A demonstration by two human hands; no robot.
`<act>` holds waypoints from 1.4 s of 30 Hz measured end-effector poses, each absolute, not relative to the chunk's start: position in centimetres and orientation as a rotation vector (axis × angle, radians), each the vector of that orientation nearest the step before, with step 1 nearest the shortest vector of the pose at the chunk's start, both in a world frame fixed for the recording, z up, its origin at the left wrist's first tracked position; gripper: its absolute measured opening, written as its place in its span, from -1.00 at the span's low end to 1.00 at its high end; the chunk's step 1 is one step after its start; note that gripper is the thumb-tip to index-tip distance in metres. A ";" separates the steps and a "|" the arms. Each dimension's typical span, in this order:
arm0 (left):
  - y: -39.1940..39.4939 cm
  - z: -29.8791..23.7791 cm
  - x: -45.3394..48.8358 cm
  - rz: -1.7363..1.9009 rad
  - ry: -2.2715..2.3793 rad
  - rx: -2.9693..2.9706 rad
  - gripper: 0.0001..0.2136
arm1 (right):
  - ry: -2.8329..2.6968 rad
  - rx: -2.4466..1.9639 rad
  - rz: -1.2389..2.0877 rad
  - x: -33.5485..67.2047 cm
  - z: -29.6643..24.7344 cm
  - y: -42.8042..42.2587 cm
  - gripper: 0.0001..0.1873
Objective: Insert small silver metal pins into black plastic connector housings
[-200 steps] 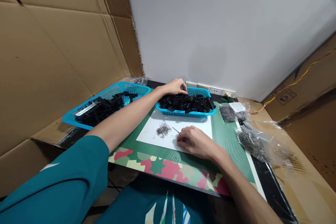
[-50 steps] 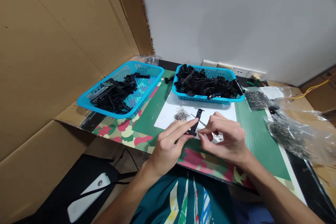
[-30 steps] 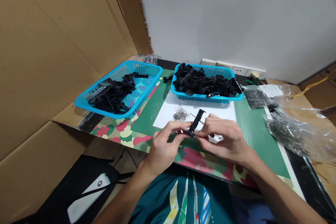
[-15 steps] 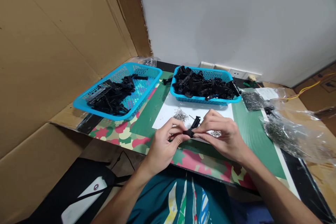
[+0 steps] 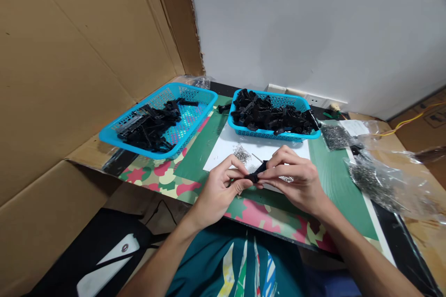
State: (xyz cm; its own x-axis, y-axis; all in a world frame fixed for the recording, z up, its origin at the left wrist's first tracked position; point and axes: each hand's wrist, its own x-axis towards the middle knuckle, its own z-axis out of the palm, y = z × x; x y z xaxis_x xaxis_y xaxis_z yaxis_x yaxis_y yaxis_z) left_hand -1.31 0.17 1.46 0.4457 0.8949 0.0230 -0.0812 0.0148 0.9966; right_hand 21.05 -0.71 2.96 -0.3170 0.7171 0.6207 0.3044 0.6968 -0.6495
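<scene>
A small black plastic part (image 5: 262, 167) is pinched between both hands, above the front edge of a white sheet of paper (image 5: 218, 153). My left hand (image 5: 223, 189) grips its near left end between thumb and fingers. On its right side, the thumb and fingertips of my right hand (image 5: 296, 177) close on the same part. Much of the part is hidden by the fingers. Just beyond the hands lies a heap of small metal pieces (image 5: 241, 153), with a thin metal rod (image 5: 257, 158) beside it. More metal pieces (image 5: 287, 178) show partly under my right hand.
Blue baskets hold black parts: one at the left (image 5: 193, 135), one at the back (image 5: 268, 135). Clear bags of metal pieces (image 5: 374, 183) lie at the right. A cardboard panel (image 5: 87, 46) stands left, a socket strip (image 5: 313, 100) along the wall.
The black part has tilted down toward the right, and my right fingers now cover more of its upper end. Both hands stay close together. The view has shifted slightly.
</scene>
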 end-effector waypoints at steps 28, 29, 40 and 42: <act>0.0 -0.2 -1.7 1.114 0.973 2.531 -0.84 | -2.230 -1.616 0.446 22.8 2.9 1.3 -0.87; -0.1 -0.2 -1.7 1.110 0.984 2.535 -0.85 | -2.241 -1.609 0.456 22.7 3.0 1.2 -0.88; -0.3 -0.5 -1.8 1.049 1.004 2.529 -0.88 | -2.360 -1.663 0.223 22.8 1.8 1.0 -0.86; -0.4 -0.5 -1.8 1.057 0.993 2.523 -0.87 | -2.296 -1.687 0.193 23.2 1.2 1.0 -0.82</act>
State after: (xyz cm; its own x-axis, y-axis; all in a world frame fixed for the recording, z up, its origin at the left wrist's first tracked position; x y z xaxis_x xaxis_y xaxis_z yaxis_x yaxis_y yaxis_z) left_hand -1.79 -0.37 -0.48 0.5095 0.6673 0.5433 0.5004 -0.7434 0.4437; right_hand 23.18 1.02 1.18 -0.2756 0.9497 0.1485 0.9117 0.3072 -0.2727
